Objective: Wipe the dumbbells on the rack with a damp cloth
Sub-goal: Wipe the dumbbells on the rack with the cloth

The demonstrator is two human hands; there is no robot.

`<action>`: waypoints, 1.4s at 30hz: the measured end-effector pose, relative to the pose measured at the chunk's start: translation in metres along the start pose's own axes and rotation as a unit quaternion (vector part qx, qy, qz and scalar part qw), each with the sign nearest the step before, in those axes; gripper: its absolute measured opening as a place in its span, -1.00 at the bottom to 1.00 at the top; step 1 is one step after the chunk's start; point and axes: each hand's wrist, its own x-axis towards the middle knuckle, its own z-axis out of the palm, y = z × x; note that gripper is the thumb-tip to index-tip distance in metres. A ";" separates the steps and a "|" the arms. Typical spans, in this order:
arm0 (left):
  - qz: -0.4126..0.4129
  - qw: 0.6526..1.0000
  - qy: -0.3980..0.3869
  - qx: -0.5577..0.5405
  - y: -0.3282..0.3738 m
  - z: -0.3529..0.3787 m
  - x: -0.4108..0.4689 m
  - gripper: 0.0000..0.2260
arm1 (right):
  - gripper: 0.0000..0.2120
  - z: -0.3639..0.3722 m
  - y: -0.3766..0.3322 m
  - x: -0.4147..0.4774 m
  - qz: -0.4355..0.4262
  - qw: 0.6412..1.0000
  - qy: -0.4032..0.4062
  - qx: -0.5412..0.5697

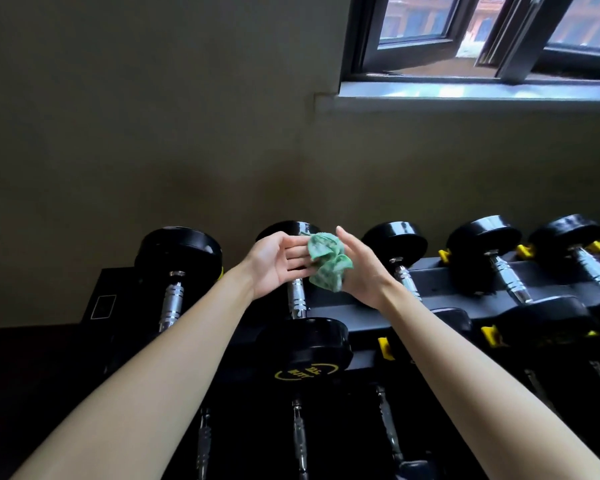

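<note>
- Both hands meet on the cloth (326, 259): our left hand (276, 266) and right hand (366, 271) face each other with fingers nearly straight, pressing the wad between them. We cannot tell whether either thumb pinches it.
- That cloth is green and patterned, crumpled into a loose ball with one tail hanging below the right palm. We cannot tell whether it is damp.
- Just beneath the grip lies a dumbbell (305, 344) with a chrome handle, which the cloth does not touch.
- Either side of the grip, more dumbbells (510, 275) sit along the rack (361, 313), and another row shows lower down.
- We see no wet streaks on any of them, so we judge nearly all the wiping remains, and the hands seem to be readying the cloth.
- Beyond the grip stands a dim wall (153, 133), with a window (465, 46) up to the right.
</note>
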 end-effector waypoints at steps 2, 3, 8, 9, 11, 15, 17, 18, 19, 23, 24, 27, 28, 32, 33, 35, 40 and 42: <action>-0.016 0.998 -0.039 0.053 0.002 0.000 0.001 -0.60 | -0.52 -0.010 0.006 0.002 -0.011 0.998 -0.033 -0.050; -0.018 0.997 -0.045 0.061 0.003 0.001 0.003 -0.58 | -0.57 -0.015 0.010 0.005 -0.013 0.998 -0.033 -0.052; 0.032 0.990 0.110 0.083 0.010 -0.005 0.023 -0.62 | -0.64 -0.037 0.020 0.012 0.022 0.998 -0.001 0.059; 0.042 0.984 0.139 0.099 0.009 -0.008 0.027 -0.64 | -0.70 -0.037 0.023 0.016 0.012 0.998 0.022 0.051; 0.055 0.974 0.187 0.117 0.007 -0.016 0.033 -0.67 | -0.77 -0.033 0.026 0.025 -0.043 0.995 0.095 -0.012; 0.016 0.955 0.260 0.141 -0.002 -0.033 0.043 -0.69 | -0.88 -0.023 0.035 0.055 -0.221 0.889 0.193 -0.352; -0.013 0.951 0.269 0.150 -0.010 -0.040 0.048 -0.68 | -0.91 -0.022 0.049 0.072 -0.329 0.773 0.200 -0.505; -0.025 0.950 0.274 0.149 -0.013 -0.043 0.050 -0.66 | -0.90 -0.021 0.054 0.078 -0.373 0.715 0.202 -0.556; -0.034 0.948 0.279 0.147 -0.015 -0.045 0.052 -0.66 | -0.90 -0.017 0.058 0.082 -0.408 0.667 0.203 -0.590; -0.054 0.943 0.300 0.135 -0.022 -0.054 0.056 -0.66 | -0.79 -0.001 0.064 0.098 -0.492 0.566 0.144 -0.645; -0.057 0.942 0.304 0.133 -0.024 -0.057 0.056 -0.67 | -0.80 0.001 0.065 0.101 -0.495 0.557 0.125 -0.655; -0.056 0.938 0.316 0.128 -0.029 -0.063 0.056 -0.67 | -0.85 0.006 0.066 0.108 -0.477 0.550 0.068 -0.682; -0.056 0.937 0.321 0.124 -0.029 -0.064 0.056 -0.66 | -0.88 0.008 0.067 0.110 -0.466 0.553 0.036 -0.690; -0.065 0.928 0.343 0.126 -0.031 -0.068 0.051 -0.63 | -0.89 0.015 0.057 0.111 -0.358 0.631 -0.078 -0.684; -0.066 0.927 0.347 0.129 -0.030 -0.067 0.048 -0.63 | -0.89 0.016 0.051 0.108 -0.314 0.651 -0.087 -0.686; -0.070 0.926 0.348 0.129 -0.030 -0.066 0.043 -0.62 | -0.84 0.019 0.045 0.102 -0.226 0.662 -0.106 -0.707; -0.068 0.933 0.329 0.131 -0.031 -0.058 0.032 -0.65 | -0.70 0.031 0.047 0.074 -0.103 0.727 -0.144 -0.664; -0.066 0.935 0.320 0.134 -0.033 -0.055 0.029 -0.66 | -0.86 0.031 0.047 0.063 -0.037 0.800 -0.168 -0.575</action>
